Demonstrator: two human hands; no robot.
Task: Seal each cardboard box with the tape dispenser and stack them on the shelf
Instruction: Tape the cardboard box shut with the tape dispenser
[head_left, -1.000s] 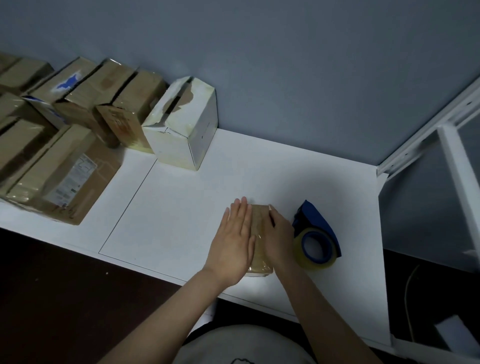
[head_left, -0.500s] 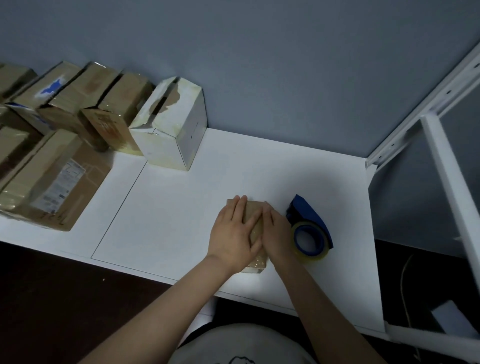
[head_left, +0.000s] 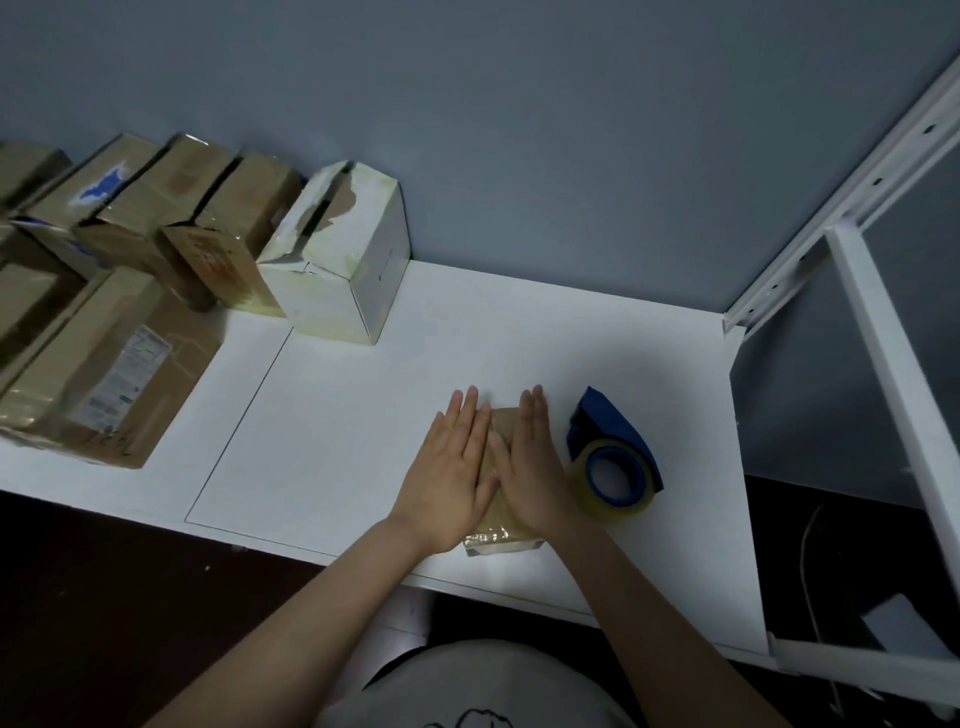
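A small brown cardboard box (head_left: 501, 538) lies on the white table (head_left: 332, 447) near its front edge, glossy tape across its top. My left hand (head_left: 451, 475) and my right hand (head_left: 530, 467) both press flat on the box top, fingers straight, side by side, hiding most of it. A blue tape dispenser (head_left: 613, 457) with a roll of clear tape rests on the table just right of my right hand, apart from it.
Several brown cardboard boxes (head_left: 119, 374) crowd the table's left side, and a torn white box (head_left: 337, 265) stands by the grey wall. A white metal shelf frame (head_left: 878, 338) rises at the right. A cable lies on the dark floor below it.
Both hands have flattened: fingers that curled over the box half a second ago now lie straight along its top, and my right hand has slid forward.
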